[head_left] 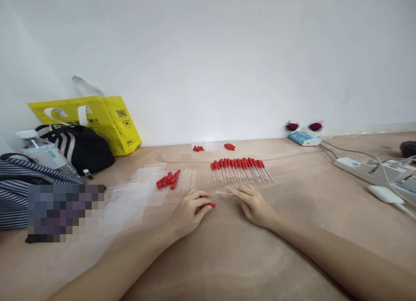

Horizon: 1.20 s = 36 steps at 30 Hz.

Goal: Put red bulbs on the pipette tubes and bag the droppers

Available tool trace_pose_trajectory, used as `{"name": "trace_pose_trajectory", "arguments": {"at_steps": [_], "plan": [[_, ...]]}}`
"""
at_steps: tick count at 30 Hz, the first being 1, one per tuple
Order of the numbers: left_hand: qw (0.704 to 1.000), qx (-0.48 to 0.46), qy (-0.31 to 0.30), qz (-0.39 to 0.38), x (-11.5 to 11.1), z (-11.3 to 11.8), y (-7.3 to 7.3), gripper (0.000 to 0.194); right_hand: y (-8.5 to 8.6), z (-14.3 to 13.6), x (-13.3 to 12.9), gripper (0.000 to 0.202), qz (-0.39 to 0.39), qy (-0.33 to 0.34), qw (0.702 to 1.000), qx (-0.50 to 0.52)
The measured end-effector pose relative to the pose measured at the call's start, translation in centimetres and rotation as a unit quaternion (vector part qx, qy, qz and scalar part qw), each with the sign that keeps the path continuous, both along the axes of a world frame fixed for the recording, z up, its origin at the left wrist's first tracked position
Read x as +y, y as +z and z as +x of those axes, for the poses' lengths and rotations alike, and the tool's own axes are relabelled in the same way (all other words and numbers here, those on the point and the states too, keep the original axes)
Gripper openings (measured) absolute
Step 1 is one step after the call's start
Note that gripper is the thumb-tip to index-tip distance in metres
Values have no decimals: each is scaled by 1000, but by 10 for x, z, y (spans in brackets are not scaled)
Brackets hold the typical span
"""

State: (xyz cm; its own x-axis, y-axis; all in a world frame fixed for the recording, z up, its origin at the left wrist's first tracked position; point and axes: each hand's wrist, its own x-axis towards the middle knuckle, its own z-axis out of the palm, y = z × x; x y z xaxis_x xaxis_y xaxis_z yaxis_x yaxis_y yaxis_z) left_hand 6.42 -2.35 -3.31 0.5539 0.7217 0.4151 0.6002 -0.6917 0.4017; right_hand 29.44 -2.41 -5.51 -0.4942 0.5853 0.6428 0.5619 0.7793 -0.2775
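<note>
Between the thumb and fingers of my left hand (pixel 193 210) is a red rubber dropper bulb (pixel 212 204), its end pointing right. My right hand (pixel 251 202) holds a thin clear dropper tube (pixel 223 193) by one end, with the other end pointing left toward the bulb. Bulb and tube are apart. Just beyond my left hand lie a small heap of loose red bulbs (pixel 168 179) and a row of clear tubes (pixel 186 179). Past my right hand, a long row of droppers with red bulbs on their tubes (pixel 240 166) lies side by side.
Clear zip bags (pixel 130 201) are spread at left, near a striped bag (pixel 19 184), a bottle (pixel 45 151), a black pouch (pixel 87 147) and a yellow bag (pixel 121 132). More red bulbs (pixel 229 146) lie by the wall. A power strip (pixel 364 168) with cables is at right.
</note>
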Motion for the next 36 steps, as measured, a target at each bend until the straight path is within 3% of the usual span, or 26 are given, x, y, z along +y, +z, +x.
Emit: {"name": "trace_pose_trajectory", "arguments": {"at_steps": [5, 12, 17, 25, 31, 36], "plan": [[999, -29, 43, 8, -2, -2, 0, 18, 4, -2, -8, 29, -25, -26, 999, 0], [999, -11, 37, 6, -3, -2, 0, 21, 6, -13, -13, 22, -41, -38, 998, 16], [998, -27, 47, -14, -5, 2, 5, 21, 3, -15, -14, 22, -40, -19, 999, 6], [991, -83, 70, -80, -6, 4, 0, 20, 4, -18, -16, 25, -28, 14, 999, -21], [1000, -12, 21, -4, -10, 4, 3, 18, 7, -11, -14, 34, -5, 9, 998, -70], [998, 3, -21, 63, -12, 7, 1, 21, 9, -17, -17, 25, -8, -7, 999, -53]]}}
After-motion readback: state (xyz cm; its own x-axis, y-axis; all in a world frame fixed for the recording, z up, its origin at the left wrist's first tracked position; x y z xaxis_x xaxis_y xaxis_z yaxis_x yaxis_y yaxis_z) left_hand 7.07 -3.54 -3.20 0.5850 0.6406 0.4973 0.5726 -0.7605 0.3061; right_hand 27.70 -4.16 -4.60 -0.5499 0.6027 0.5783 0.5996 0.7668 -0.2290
